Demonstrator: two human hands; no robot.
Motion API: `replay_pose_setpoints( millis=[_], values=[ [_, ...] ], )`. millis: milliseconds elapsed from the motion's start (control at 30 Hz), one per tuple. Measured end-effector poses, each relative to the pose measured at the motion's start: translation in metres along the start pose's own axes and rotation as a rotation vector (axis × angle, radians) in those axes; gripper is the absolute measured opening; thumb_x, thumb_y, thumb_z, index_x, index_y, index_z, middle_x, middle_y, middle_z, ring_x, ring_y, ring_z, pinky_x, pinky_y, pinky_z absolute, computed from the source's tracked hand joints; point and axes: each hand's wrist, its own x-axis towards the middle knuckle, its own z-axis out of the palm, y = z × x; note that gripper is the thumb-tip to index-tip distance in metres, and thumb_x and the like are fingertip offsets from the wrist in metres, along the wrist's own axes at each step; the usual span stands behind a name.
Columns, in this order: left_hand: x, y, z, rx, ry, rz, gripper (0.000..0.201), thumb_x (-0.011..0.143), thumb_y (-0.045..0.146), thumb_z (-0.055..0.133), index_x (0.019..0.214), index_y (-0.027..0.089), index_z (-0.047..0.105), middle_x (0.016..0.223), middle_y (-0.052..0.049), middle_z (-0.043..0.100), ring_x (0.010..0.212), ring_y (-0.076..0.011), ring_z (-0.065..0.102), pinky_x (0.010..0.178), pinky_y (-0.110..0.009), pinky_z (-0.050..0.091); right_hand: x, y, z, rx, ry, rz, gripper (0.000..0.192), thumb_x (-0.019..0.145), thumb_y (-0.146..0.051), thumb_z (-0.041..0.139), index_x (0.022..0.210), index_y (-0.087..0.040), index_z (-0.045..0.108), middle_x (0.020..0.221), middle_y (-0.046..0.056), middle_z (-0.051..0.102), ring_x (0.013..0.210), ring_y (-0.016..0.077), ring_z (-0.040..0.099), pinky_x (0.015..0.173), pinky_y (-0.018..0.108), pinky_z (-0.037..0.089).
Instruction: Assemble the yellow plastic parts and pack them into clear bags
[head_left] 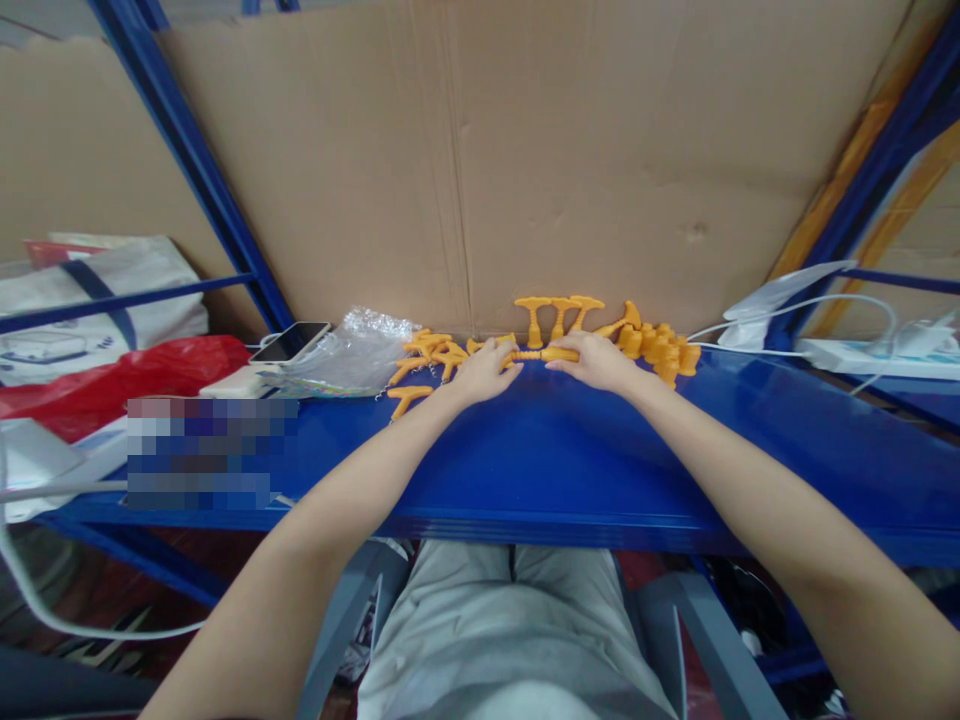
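Note:
Between my two hands lies a yellow plastic tool (559, 353) with a ribbed, narrower shaft toward the left and a thin dark gap along it. My left hand (484, 373) closes around its left end, and my right hand (596, 362) grips the thicker right part. Whether this is one piece or two joined parts I cannot tell. Yellow T-shaped pieces (409, 398), some with small metal chains, lie left of my left hand. Behind my hands, several yellow hammer-shaped pieces (534, 322) stand upright. Several short yellow plastic parts (664, 350) are grouped right of my right hand.
The blue tabletop (540, 460) meets a cardboard panel (465, 160) at the back. At left are a clear plastic bag (352, 350), a phone (292, 342) and a red bag (150, 375). A white power strip (877, 355) with cables sits at right.

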Motion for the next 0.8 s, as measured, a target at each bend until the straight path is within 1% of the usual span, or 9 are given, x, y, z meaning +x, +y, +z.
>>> replay_pose_setpoints(
  millis=[133, 233, 400, 533, 633, 700, 800],
  values=[
    [0.000, -0.003, 0.000, 0.012, 0.013, 0.038, 0.029, 0.094, 0.034, 0.050, 0.118, 0.021, 0.062, 0.110, -0.010, 0.061, 0.103, -0.0255, 0.062, 0.088, -0.038, 0.050, 0.000, 0.001, 0.001, -0.005, -0.040, 0.008, 0.026, 0.088, -0.032, 0.066, 0.110, -0.020, 0.074, 0.111, 0.011, 0.075, 0.104, 0.0296, 0.069, 0.091, 0.039, 0.051],
    [0.001, -0.002, -0.001, -0.003, 0.019, 0.020, 0.027, 0.093, 0.034, 0.052, 0.112, 0.020, 0.065, 0.108, -0.010, 0.064, 0.103, -0.0257, 0.063, 0.088, -0.037, 0.050, 0.000, 0.001, 0.002, 0.000, -0.048, 0.009, 0.027, 0.088, -0.031, 0.066, 0.111, -0.019, 0.074, 0.111, 0.011, 0.074, 0.104, 0.0289, 0.068, 0.091, 0.038, 0.051],
    [0.003, 0.000, -0.004, -0.148, 0.030, 0.030, 0.023, 0.091, 0.034, 0.054, 0.104, 0.019, 0.066, 0.104, -0.008, 0.071, 0.101, -0.0251, 0.064, 0.090, -0.036, 0.048, 0.001, 0.005, 0.003, 0.037, 0.010, -0.011, 0.027, 0.087, -0.031, 0.066, 0.111, -0.020, 0.074, 0.112, 0.010, 0.074, 0.105, 0.0282, 0.068, 0.093, 0.039, 0.050],
    [0.005, -0.001, -0.004, -0.306, 0.030, 0.004, 0.020, 0.091, 0.033, 0.053, 0.099, 0.018, 0.064, 0.094, -0.004, 0.071, 0.089, -0.0199, 0.065, 0.083, -0.031, 0.049, 0.002, 0.009, 0.004, 0.060, 0.031, -0.011, 0.026, 0.087, -0.031, 0.067, 0.108, -0.021, 0.075, 0.111, 0.010, 0.075, 0.105, 0.0280, 0.068, 0.092, 0.038, 0.050],
    [0.007, -0.004, -0.003, -0.338, 0.035, 0.024, 0.016, 0.090, 0.030, 0.055, 0.099, 0.018, 0.062, 0.090, -0.003, 0.070, 0.084, -0.0179, 0.064, 0.081, -0.030, 0.049, 0.002, 0.011, 0.004, 0.072, 0.017, -0.006, 0.025, 0.086, -0.030, 0.067, 0.108, -0.020, 0.075, 0.111, 0.010, 0.075, 0.104, 0.0282, 0.068, 0.092, 0.039, 0.051],
    [0.007, -0.006, -0.001, -0.310, 0.067, 0.060, 0.014, 0.089, 0.029, 0.056, 0.098, 0.018, 0.061, 0.095, -0.004, 0.070, 0.089, -0.0190, 0.065, 0.085, -0.031, 0.049, 0.002, 0.011, 0.005, 0.086, 0.005, 0.004, 0.025, 0.085, -0.030, 0.068, 0.107, -0.020, 0.075, 0.110, 0.010, 0.075, 0.104, 0.0283, 0.068, 0.092, 0.039, 0.051],
    [0.007, -0.007, 0.002, -0.241, 0.141, 0.090, 0.013, 0.089, 0.027, 0.058, 0.098, 0.019, 0.060, 0.104, -0.006, 0.069, 0.102, -0.0217, 0.063, 0.092, -0.034, 0.047, 0.001, 0.009, 0.004, 0.136, -0.011, 0.033, 0.026, 0.085, -0.029, 0.068, 0.107, -0.018, 0.075, 0.107, 0.010, 0.076, 0.101, 0.0275, 0.070, 0.090, 0.038, 0.052]
  ],
)
